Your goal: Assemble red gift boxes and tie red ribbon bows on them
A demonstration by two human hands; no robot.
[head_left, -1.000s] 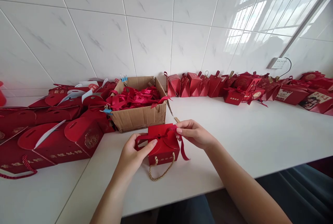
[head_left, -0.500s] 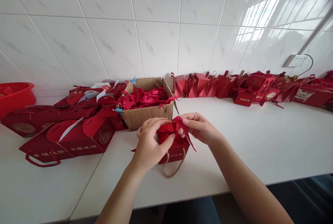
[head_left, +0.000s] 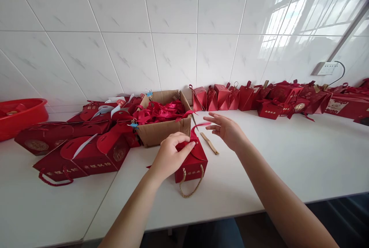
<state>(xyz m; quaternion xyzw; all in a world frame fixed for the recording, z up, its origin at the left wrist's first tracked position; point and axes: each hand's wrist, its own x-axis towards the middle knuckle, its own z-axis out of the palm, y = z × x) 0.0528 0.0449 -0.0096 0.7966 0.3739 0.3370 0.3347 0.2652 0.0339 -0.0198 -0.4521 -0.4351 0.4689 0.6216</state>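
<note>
Two bare hands over one small red box [head_left: 191, 161], which sits upright on the white worktop [head_left: 259, 171] near its front edge. Left hand [head_left: 172, 155]: thumb and fingers nearly closed at the box top, pinching the red ribbon [head_left: 193, 134]. Right hand [head_left: 227, 132]: open, fingers slightly spread, raised to the right of the box — nothing seen in its grasp. Ribbon's free end blurred, near the right fingertips; contact cannot be told. Rope handle [head_left: 190, 194] hangs from the box's near face. Tan strip [head_left: 210, 143] lies between box and right forearm. Behind the box: cardboard carton [head_left: 161, 133] containing loose red ribbons [head_left: 163, 111]. Larger red boxes [head_left: 98, 159] left of carton; row of red boxes [head_left: 221, 98] along the tiled wall [head_left: 173, 56].
</note>
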